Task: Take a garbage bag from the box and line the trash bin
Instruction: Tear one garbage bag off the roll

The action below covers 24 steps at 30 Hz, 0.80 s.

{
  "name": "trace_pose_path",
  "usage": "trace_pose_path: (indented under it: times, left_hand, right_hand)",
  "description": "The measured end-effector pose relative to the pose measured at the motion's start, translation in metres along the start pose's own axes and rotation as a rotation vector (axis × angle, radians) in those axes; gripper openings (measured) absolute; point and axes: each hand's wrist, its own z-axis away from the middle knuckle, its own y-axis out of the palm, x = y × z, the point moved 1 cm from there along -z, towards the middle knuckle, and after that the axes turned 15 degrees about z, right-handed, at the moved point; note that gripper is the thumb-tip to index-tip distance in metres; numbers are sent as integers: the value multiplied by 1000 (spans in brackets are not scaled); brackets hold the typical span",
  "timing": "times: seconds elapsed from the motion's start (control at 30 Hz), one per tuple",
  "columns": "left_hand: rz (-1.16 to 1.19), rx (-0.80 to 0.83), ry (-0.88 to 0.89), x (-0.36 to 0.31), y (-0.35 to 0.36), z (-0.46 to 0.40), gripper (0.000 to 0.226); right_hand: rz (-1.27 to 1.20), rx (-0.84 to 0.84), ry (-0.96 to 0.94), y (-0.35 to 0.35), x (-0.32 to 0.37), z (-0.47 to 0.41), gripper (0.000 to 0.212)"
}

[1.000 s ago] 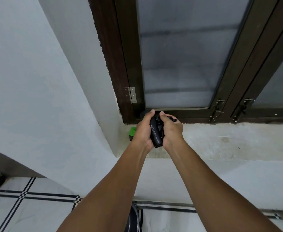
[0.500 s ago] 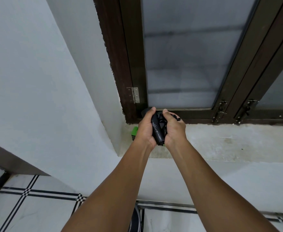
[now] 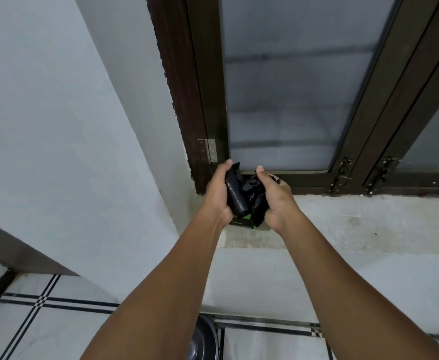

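A black roll of garbage bags [image 3: 235, 193] sits in my left hand [image 3: 217, 194], whose fingers curl round it. Beside it my right hand [image 3: 275, 198] grips a loose crumpled black garbage bag [image 3: 254, 196] that still touches the roll. Both hands are raised over the grey window sill [image 3: 343, 219]. Under them a green and black box [image 3: 243, 222] lies on the sill, mostly hidden by my hands. A dark round rim, perhaps the trash bin [image 3: 204, 339], shows at the bottom between my forearms.
A dark-framed window [image 3: 278, 87] with frosted glass rises behind the sill, with a hinge [image 3: 210, 150] and latches [image 3: 343, 172]. White walls stand left and below. The floor [image 3: 44, 320] is white tile with black lines.
My hands have drawn apart. The right hand has pulled a loose bag out from the roll, and the box shows below them now.
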Motion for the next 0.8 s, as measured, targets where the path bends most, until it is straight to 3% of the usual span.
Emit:
trace_pose_path:
  times: [0.13, 0.23, 0.33, 0.6, 0.7, 0.8]
  left_hand:
    - [-210, 25, 1, -18, -9, -5, 72]
    - [-348, 25, 13, -26, -12, -3, 57]
    - [-394, 26, 26, -28, -13, 2, 52]
    - [-451, -25, -7, -22, -14, 1, 72]
    - [-468, 6, -126, -24, -12, 7, 59]
    - [-526, 18, -99, -24, -16, 5, 55]
  right_hand:
    - [390, 296, -30, -22, 3, 2, 52]
    - [607, 394, -20, -33, 5, 2, 44]
    - [654, 400, -33, -37, 4, -2, 38]
    - [596, 321, -99, -34, 1, -6, 22]
    - [622, 293, -115, -31, -1, -4, 21]
    - [669, 298, -102, -31, -4, -6, 20]
